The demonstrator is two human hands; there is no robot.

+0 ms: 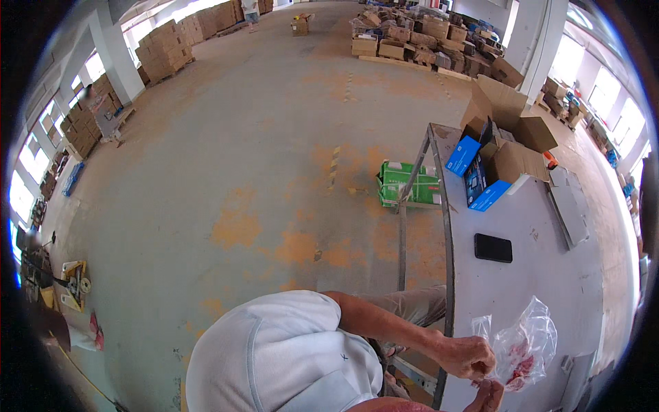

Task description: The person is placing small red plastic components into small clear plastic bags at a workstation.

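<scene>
Both my hands are at the near edge of a pale grey table (542, 275), working on a clear plastic bag (528, 340) that holds something red and pink. My left hand (470, 357) pinches the bag's left side, fingers closed on the plastic. Just below it, at the bottom edge of the view, my right hand (487, 397) grips the bag's lower part and is partly cut off. The bag lies crumpled on the tabletop, and a small flap of it (482, 324) sticks up beside my left hand.
A black phone (493, 247) lies flat mid-table. An open cardboard box (511, 130) with blue cartons (463, 155) stands at the far end, a grey flat panel (570, 209) beside it. A green box (410, 184) sits on the concrete floor. Stacked cartons line the walls.
</scene>
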